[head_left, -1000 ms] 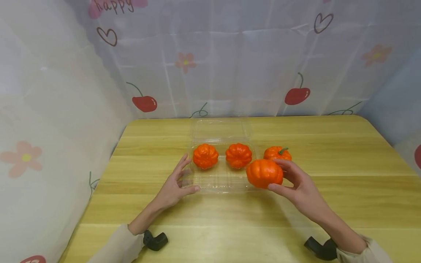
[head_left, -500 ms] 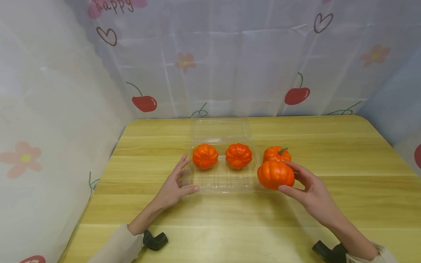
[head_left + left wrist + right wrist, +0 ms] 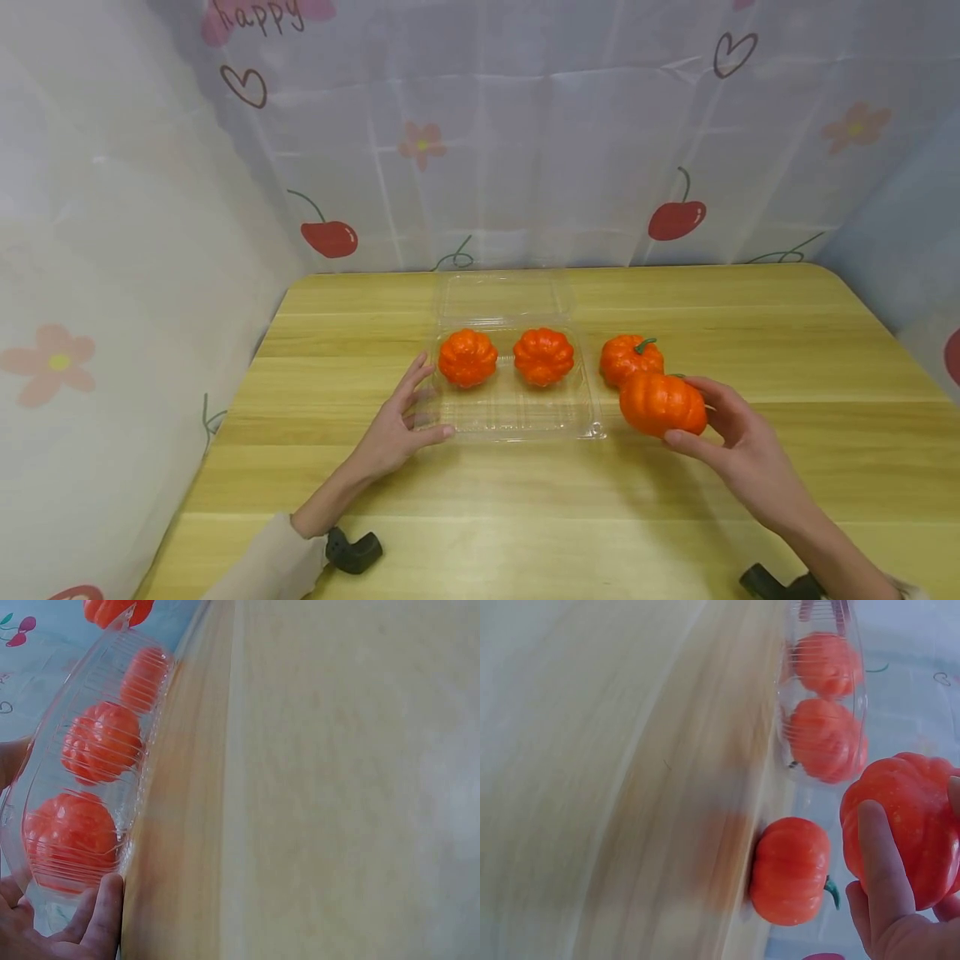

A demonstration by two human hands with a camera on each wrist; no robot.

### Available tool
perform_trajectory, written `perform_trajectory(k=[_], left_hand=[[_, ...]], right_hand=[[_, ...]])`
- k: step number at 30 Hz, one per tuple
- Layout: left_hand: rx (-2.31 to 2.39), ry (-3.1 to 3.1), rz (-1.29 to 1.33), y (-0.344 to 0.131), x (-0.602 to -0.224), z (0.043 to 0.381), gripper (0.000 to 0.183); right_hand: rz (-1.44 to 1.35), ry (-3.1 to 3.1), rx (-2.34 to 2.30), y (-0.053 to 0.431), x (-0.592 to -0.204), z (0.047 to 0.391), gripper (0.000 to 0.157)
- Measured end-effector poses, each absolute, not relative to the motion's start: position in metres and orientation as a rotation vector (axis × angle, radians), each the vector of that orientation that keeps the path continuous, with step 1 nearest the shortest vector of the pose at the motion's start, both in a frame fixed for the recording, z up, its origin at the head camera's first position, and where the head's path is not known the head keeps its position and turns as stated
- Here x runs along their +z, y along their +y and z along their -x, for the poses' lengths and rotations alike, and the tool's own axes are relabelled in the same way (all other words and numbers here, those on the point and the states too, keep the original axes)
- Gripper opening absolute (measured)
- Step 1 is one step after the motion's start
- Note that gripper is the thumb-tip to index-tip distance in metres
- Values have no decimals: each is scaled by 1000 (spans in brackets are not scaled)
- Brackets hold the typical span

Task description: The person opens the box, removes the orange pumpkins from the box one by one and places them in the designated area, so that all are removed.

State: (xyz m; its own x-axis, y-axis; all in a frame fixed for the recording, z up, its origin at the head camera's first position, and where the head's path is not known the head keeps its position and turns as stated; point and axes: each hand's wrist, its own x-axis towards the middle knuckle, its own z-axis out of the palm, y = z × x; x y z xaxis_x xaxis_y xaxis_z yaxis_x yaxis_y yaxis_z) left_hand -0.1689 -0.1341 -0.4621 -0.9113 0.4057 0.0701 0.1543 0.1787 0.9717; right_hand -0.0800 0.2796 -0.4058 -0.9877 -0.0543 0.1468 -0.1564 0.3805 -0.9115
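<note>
the person's right hand [image 3: 750, 462] holds an orange pumpkin [image 3: 660, 406] above the wooden table [image 3: 487, 533], pinching it from the right with the thumb on its near side and the fingers on its far side. it is just to the right of a clear plastic container [image 3: 517, 412] and apart from it. to its far left, the loose pumpkin [image 3: 622, 367] sits on the table with a green stem [image 3: 645, 344]; the right wrist view shows a gap between the two. the left hand [image 3: 390, 429] is at the container's left end, thumb and fingers spread about the near left corner, fingertips against the clear wall. in the far part of the container, the left pumpkin [image 3: 465, 367] and the right pumpkin [image 3: 543, 358] sit side by side with a narrow gap between them. the clear lid [image 3: 502, 296] lies folded back on the far side. a dark bracket [image 3: 354, 553] juts out at the left wrist, beside a pale sleeve [image 3: 262, 558]. beyond the table's far edge hangs a backdrop [image 3: 510, 183] printed with cherries, flowers and hearts.
</note>
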Motion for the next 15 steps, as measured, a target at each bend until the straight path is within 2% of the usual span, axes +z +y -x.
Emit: perform_trajectory(k=[10,15], left_hand=[[1817,2239,-540,-135,-462,168,101],[1809,2246,-538,-135,-463,168,100]], right_hand=[[-144,-2569,1670,286,-409,79,61],[-149,-2432,1868,288,-410,78,45]])
